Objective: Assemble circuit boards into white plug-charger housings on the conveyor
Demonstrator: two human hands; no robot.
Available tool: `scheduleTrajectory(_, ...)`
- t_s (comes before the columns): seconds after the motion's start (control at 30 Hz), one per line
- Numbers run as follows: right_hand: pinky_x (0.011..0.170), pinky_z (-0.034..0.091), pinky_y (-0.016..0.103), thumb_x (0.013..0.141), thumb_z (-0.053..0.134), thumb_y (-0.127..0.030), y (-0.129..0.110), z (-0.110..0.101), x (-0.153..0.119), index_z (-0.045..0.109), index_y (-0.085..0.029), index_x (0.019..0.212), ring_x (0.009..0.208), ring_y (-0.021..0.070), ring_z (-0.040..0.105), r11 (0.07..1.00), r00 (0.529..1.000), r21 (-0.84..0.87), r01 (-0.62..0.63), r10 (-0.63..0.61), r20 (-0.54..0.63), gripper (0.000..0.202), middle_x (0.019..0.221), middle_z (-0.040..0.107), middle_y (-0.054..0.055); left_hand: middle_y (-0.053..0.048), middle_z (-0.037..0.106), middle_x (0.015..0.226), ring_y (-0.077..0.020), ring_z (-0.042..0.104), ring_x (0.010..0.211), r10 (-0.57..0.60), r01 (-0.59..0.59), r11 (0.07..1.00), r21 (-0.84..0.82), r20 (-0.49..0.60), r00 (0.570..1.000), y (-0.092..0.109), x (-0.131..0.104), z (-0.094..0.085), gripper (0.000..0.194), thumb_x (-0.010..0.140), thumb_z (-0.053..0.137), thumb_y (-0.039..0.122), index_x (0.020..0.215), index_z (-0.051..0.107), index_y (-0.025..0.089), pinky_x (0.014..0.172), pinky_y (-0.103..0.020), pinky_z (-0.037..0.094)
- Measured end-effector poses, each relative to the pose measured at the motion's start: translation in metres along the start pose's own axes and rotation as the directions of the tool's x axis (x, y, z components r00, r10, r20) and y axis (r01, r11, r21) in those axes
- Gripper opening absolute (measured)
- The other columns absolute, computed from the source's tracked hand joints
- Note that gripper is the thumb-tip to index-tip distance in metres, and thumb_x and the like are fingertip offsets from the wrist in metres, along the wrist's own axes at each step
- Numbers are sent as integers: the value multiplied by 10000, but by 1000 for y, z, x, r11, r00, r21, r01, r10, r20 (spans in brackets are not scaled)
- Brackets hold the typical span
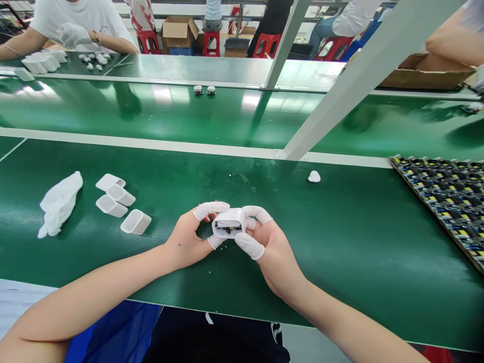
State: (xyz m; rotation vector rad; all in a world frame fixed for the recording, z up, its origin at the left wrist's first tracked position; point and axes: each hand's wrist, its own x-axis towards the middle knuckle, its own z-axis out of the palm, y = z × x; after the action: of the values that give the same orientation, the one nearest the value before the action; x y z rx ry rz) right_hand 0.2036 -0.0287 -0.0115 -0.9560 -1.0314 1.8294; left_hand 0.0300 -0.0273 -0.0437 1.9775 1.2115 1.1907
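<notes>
On the green desk [181, 174], a crumpled white plastic bag [60, 204] lies left of four hollow white casings [121, 195]. Next, the left hand [189, 239], thumb and finger partly spread, grips one side of the electronics-filled casing [231, 216]; the right hand [270, 247] pinches its other side. It looks light, stiff, slightly slippery, with fragile innards: best held by the outer walls. Rightward lie a small white piece [314, 176] and packed circuit boards [449, 201].

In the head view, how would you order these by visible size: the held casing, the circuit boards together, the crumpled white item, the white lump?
1. Circuit boards together, though cut off by the picture edge
2. Crumpled white item
3. Held casing, partly hidden
4. White lump
</notes>
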Motion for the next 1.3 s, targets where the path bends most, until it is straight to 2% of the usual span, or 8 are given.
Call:
scheduleTrajectory(0.27,703,463,275,751,743,-361,0,-1,-2,476,-254,967,726,133,565,999,1000,-40,2,-1,11,360,817,614,-15,-84,676,1046,-210,649,973,51,-51,998,-20,-19,999,-1,1,1,339,776,663,205,1101,566,204,813,-340,541)
scheduleTrajectory(0.43,690,459,263,737,745,-380,2,-2,1,478,-240,888,768,135,566,998,999,-47,45,-45,14,338,858,605,-15,-71,637,1039,-210,619,1019,164,-165,986,-17,-45,985,-2,1,2,335,750,724,223,1051,578,217,875,-356,524)
scheduleTrajectory(0.57,767,485,310,800,666,-439,2,-2,5,481,-221,851,786,146,595,997,997,46,-54,51,61,290,841,621,-1,-105,585,1126,-242,588,1072,149,-149,989,-11,-33,988,-1,2,0,408,764,708,325,1122,547,214,874,-387,526)
scheduleTrajectory(0.7,810,478,321,763,684,-485,2,-4,8,486,-209,818,815,150,607,993,995,49,-103,104,-2,344,885,637,10,-116,572,1133,-252,567,1078,260,-262,965,-10,-81,962,1,3,-6,354,839,599,334,1163,546,201,857,-407,526)
scheduleTrajectory(0.87,650,417,270,724,692,-550,5,-8,12,458,-206,763,638,116,492,989,991,-89,-116,109,-76,417,696,549,-33,-103,531,1194,-163,587,863,337,-330,934,139,-24,941,4,4,-8,264,856,557,162,1105,605,237,744,-344,529)
scheduleTrajectory(1.03,541,323,243,750,637,-614,11,-11,14,419,-214,786,554,102,387,979,994,-192,-71,53,-95,457,603,453,-66,-82,572,1142,-178,577,904,383,-367,894,256,-13,924,4,7,-7,275,835,643,217,1105,620,266,755,-341,525)
scheduleTrajectory(1.17,518,349,237,754,640,-607,13,-12,16,404,-222,791,548,101,410,972,997,-233,-16,-2,-79,452,618,463,-63,-74,591,1134,-177,580,911,362,-343,897,279,-18,932,3,8,-9,271,833,663,256,1101,631,279,763,-341,531)
scheduleTrajectory(1.3,490,363,218,691,745,-511,14,-16,18,374,-224,737,531,92,425,965,997,-263,-3,-17,-73,471,604,459,-72,-79,621,1095,-196,596,960,379,-371,898,236,12,925,0,9,-9,293,794,710,219,1075,637,256,800,-359,540)
